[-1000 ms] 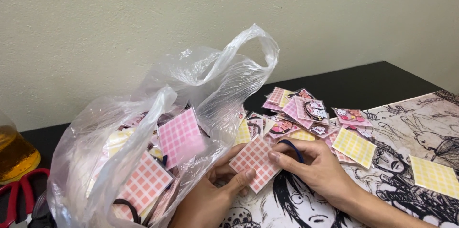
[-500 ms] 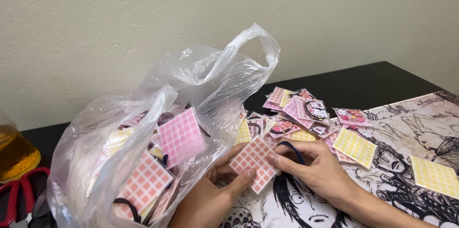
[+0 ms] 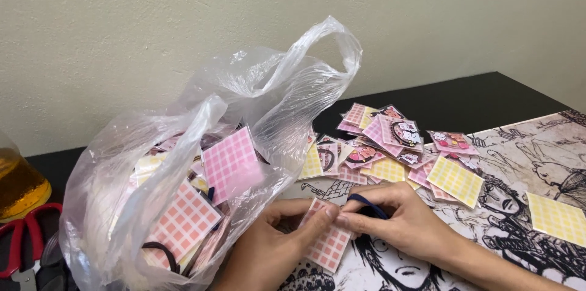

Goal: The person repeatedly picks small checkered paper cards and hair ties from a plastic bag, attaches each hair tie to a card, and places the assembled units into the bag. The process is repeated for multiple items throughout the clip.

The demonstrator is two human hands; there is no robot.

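Left hand: the left hand sat at the lower centre of the frame, its fingers curled and its thumb pinching the upper edge of a pink checked card.
Right hand: the right hand lay just right of it, fingertips closed on the same card's top corner, with a dark blue hair tie looped over its fingers.
Card in hand: the pink checked card hung tilted between both hands, low in the frame, just above the printed mat.
Bag: a clear plastic bag filled the left and centre of the frame, its mouth open and its handles standing up; pink checked and pale yellow cards showed through it, and a dark hair tie lay near its bottom.
Loose pile: a heap of pink and yellow cards, some bearing small hair clips, spread across the centre right of the frame, behind the hands.
Stray card: one yellow checked card lay apart at the right edge.
Surface: a black table carried a black-and-white comic-drawing mat over its lower right part.
Room: a plain cream textured wall filled the upper half of the frame.
Left edge: red-handled scissors lay at the lower left, below a container of amber liquid.
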